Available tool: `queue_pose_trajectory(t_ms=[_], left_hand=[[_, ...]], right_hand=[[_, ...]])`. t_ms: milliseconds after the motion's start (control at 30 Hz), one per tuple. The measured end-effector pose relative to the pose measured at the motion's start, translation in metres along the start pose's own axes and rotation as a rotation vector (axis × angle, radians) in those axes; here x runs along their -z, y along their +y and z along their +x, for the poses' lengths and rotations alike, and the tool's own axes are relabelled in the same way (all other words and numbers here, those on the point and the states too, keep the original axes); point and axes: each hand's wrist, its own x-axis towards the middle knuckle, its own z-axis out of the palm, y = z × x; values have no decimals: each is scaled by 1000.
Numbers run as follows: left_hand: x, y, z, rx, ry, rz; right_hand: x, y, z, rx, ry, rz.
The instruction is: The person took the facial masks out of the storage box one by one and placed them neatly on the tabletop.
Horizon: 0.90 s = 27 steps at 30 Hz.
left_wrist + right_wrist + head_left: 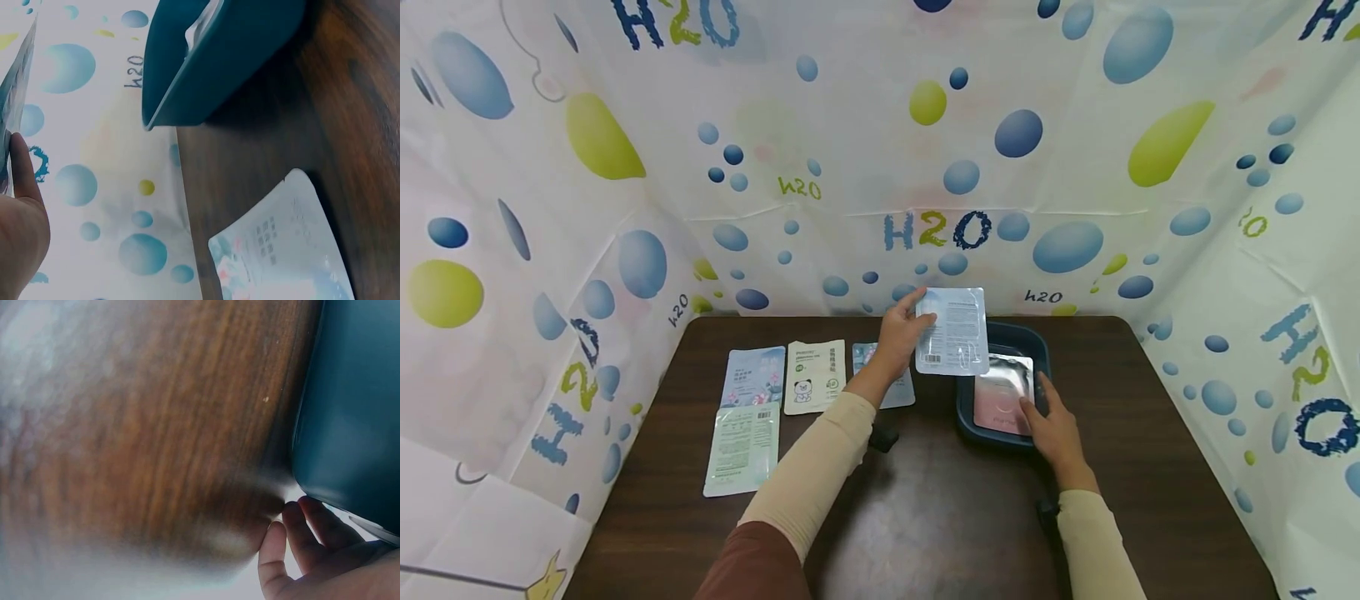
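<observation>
Pinching a pale blue packet (955, 333), the left hand (901, 335) has it up over the dark blue tub (1017, 335); right hand (1062, 435) gripping the tub's right side, pink packet (1000, 396) inside, four packets (815, 379) lying leftward on the table (940, 517)!
</observation>
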Motion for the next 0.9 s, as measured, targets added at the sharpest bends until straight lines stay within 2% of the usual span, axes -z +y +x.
queue_pose_trajectory(t_ms=[400, 733, 900], left_hand=[[28, 16, -8, -26, 4, -54], [41, 26, -12, -7, -11, -78], [47, 33, -17, -21, -19, -84]], right_hand=[[-1, 3, 2, 22, 4, 1], [-1, 4, 2, 21, -1, 3], [-1, 3, 1, 22, 5, 3]])
